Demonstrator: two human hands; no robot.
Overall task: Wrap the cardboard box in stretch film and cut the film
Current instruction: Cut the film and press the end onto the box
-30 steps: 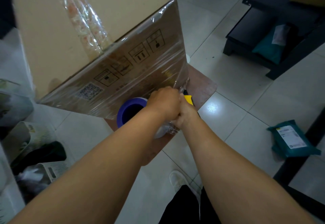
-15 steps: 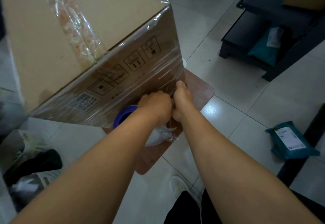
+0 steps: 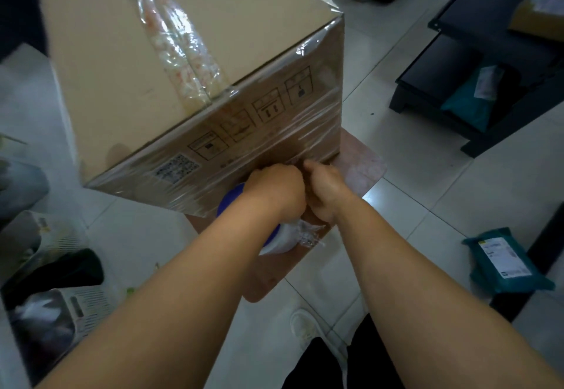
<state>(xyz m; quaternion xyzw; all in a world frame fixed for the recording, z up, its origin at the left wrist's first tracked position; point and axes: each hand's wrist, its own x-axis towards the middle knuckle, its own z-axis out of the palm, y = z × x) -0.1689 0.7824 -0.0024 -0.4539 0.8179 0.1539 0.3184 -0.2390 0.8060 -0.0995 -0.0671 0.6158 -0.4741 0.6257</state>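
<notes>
Box (image 3: 195, 62) on its stand, film (image 3: 274, 135) wrapped round its near side.
Yellow cutter seen a second ago is now hidden; left hand (image 3: 271, 188) pinches the film tail, right hand (image 3: 326, 187) curled beside it, contents unclear — the cut looks done or nearly.

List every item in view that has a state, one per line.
cardboard box: taped shut, side wrapped in film
stretch film roll: under the left hand, loose film bunched beside it
left hand: fingers curled, at the roll
right hand: against the box's lower edge
teal parcel: sealed, on floor

Both hands (image 3: 300, 188) (close together) meet wrapped box (image 3: 189, 62).
</notes>
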